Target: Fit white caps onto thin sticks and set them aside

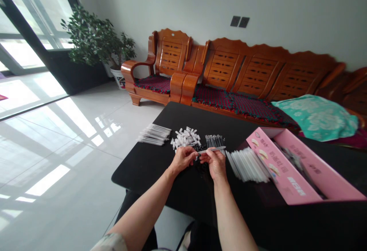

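Over the black table, my left hand (182,159) and my right hand (217,164) meet at a slim, whitish pen (217,149) lying nearly level. The right fingers pinch its middle, with the tip pointing right. At the pen's left end the left fingers are closed, partly covering it. Just beyond the hands is a heap of small white pen caps (186,137). Thin pen refills (214,140) lie in a row behind the right hand. To the right are many translucent pen barrels (249,165). Small black pieces (203,167) show beneath the hands, partly hidden.
White pens (155,134) lie in a bundle at the table's left edge. An open pink box (286,174) with dark contents stands on the right of the black table (143,167). Wooden seats (229,71) line the wall behind; a potted plant (94,38) is at left.
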Motion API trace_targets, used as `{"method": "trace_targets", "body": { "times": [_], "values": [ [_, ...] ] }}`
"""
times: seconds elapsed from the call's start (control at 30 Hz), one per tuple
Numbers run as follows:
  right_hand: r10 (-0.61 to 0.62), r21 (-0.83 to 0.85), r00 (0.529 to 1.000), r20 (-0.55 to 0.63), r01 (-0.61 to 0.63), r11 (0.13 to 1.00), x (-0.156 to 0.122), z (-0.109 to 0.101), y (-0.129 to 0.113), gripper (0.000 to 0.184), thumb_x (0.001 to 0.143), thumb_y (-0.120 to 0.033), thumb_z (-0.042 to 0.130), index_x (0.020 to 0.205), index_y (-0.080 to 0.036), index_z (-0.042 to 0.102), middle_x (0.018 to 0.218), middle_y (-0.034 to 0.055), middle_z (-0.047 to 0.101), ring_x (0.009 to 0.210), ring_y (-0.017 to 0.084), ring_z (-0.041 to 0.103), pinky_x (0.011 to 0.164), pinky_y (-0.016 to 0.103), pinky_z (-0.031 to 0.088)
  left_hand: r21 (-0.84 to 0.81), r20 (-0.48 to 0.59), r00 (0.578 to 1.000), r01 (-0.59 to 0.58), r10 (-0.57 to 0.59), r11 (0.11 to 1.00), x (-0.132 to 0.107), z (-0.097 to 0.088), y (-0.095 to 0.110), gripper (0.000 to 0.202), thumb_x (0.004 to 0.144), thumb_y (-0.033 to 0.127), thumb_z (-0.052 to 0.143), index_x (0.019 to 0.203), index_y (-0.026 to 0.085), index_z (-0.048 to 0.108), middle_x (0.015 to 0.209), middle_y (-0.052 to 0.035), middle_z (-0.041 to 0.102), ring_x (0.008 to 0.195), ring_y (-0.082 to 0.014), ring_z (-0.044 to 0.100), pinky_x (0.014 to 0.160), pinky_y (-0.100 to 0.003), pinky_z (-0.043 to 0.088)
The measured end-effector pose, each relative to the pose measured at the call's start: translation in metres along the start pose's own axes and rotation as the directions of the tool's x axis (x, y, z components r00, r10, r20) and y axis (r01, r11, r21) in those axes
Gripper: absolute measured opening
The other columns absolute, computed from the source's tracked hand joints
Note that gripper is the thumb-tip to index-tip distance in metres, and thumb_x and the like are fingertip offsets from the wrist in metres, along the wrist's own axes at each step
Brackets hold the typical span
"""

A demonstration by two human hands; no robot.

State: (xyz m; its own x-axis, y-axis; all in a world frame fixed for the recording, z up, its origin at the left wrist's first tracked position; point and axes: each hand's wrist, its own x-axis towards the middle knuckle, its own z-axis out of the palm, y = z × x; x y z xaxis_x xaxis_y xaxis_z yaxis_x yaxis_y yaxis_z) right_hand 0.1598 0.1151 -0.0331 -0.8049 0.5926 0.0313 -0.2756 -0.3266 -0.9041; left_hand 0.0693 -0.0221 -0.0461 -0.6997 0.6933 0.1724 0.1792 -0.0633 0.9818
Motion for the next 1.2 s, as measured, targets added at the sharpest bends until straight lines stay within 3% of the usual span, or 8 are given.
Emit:
{"method": "trace_targets", "body": {
  "times": [0.2, 0.4, 0.6, 0.8, 0.9, 1.03, 1.1, 1.2],
  "values": [
    [-0.003, -0.008, 1.0, 0.005, 0.003, 1.0, 0.0, 0.0, 0.0, 0.025, 0.073, -0.032, 0.076, 0.084, -0.016, 0.061, 0.065, 0.0053, 0.073, 0.051, 0.02, 0.07, 0.042, 0.025, 0.056, -0.122, -0.062, 0.998, -0.04, 0.033, 0.992, 0.001, 0.0, 0.006, 0.044, 0.078, 0.047, 0.071, 0.108, 0.015, 0.062, 0.066, 0.0, 0.063, 0.043, -0.0092, 0.055, 0.036, -0.015, 0.037],
    [0.0, -0.005, 1.0, 0.001, 0.0, 1.0, 0.0, 0.0, 0.001, 0.024, 0.072, -0.03, 0.077, 0.084, -0.016, 0.061, 0.065, 0.0046, 0.073, 0.05, 0.019, 0.069, 0.042, 0.025, 0.056, 0.007, -0.007, 1.0, -0.009, 0.009, 1.0, -0.002, 0.0, 0.005, 0.04, 0.087, 0.05, 0.058, 0.074, 0.013, 0.066, 0.047, 0.0001, 0.054, 0.037, -0.008, 0.049, 0.036, -0.015, 0.033],
    [0.007, 0.034, 0.999, 0.038, -0.008, 0.999, 0.0, -0.001, -0.003, 0.017, 0.072, -0.027, 0.072, 0.08, -0.016, 0.062, 0.066, 0.0049, 0.073, 0.052, 0.02, 0.07, 0.043, 0.026, 0.056, -0.071, -0.164, 0.986, -0.035, 0.023, 0.997, -0.001, -0.003, 0.013, 0.038, 0.084, 0.05, 0.062, 0.087, 0.013, 0.07, 0.061, -0.0026, 0.064, 0.041, -0.0091, 0.053, 0.036, -0.017, 0.034],
    [0.0, 0.096, 0.996, 0.093, -0.009, 0.995, -0.001, -0.001, -0.006, 0.01, 0.07, -0.024, 0.068, 0.074, -0.017, 0.062, 0.068, 0.004, 0.073, 0.05, 0.02, 0.069, 0.042, 0.028, 0.056, -0.095, -0.61, 0.791, -0.117, 0.035, 0.989, 0.004, -0.028, 0.016, 0.036, 0.087, 0.049, 0.057, 0.083, 0.015, 0.068, 0.06, 0.0, 0.062, 0.041, -0.0075, 0.049, 0.039, -0.018, 0.035],
    [0.009, 0.093, 0.995, 0.098, -0.018, 0.996, 0.0, -0.001, -0.006, 0.009, 0.07, -0.023, 0.068, 0.074, -0.017, 0.063, 0.068, 0.0041, 0.073, 0.05, 0.02, 0.069, 0.042, 0.029, 0.056, -0.038, -0.692, 0.721, -0.096, 0.043, 0.995, 0.004, -0.039, 0.011, 0.035, 0.087, 0.048, 0.055, 0.082, 0.015, 0.068, 0.059, 0.001, 0.061, 0.041, -0.0084, 0.049, 0.042, -0.019, 0.037],
    [0.006, 0.088, 0.994, 0.113, -0.016, 0.996, 0.001, -0.004, -0.004, 0.008, 0.071, -0.023, 0.068, 0.074, -0.016, 0.063, 0.069, 0.0051, 0.074, 0.052, 0.021, 0.07, 0.044, 0.029, 0.057, 0.113, -0.728, 0.684, 0.044, 0.052, 0.993, 0.001, -0.046, 0.01, 0.032, 0.087, 0.045, 0.055, 0.078, 0.017, 0.069, 0.057, 0.0014, 0.062, 0.044, -0.0106, 0.052, 0.048, -0.022, 0.04],
    [0.007, 0.086, 0.992, 0.125, -0.017, 0.996, 0.002, -0.005, -0.003, 0.008, 0.072, -0.022, 0.069, 0.074, -0.017, 0.064, 0.07, 0.005, 0.074, 0.053, 0.021, 0.07, 0.044, 0.029, 0.057, 0.237, -0.722, 0.687, 0.137, 0.08, 0.962, -0.003, -0.048, 0.011, 0.026, 0.083, 0.041, 0.059, 0.075, 0.018, 0.069, 0.059, 0.0005, 0.064, 0.05, -0.0127, 0.057, 0.055, -0.023, 0.042],
    [0.005, 0.08, 0.992, 0.122, -0.015, 0.997, 0.002, -0.006, -0.002, 0.008, 0.072, -0.022, 0.069, 0.075, -0.017, 0.065, 0.071, 0.005, 0.074, 0.054, 0.021, 0.07, 0.045, 0.029, 0.057, 0.403, -0.629, 0.772, 0.22, 0.095, 0.888, -0.01, -0.049, 0.011, 0.014, 0.076, 0.032, 0.068, 0.072, 0.019, 0.07, 0.062, -0.001, 0.066, 0.058, -0.0152, 0.06, 0.061, -0.024, 0.041]
  ]
}}
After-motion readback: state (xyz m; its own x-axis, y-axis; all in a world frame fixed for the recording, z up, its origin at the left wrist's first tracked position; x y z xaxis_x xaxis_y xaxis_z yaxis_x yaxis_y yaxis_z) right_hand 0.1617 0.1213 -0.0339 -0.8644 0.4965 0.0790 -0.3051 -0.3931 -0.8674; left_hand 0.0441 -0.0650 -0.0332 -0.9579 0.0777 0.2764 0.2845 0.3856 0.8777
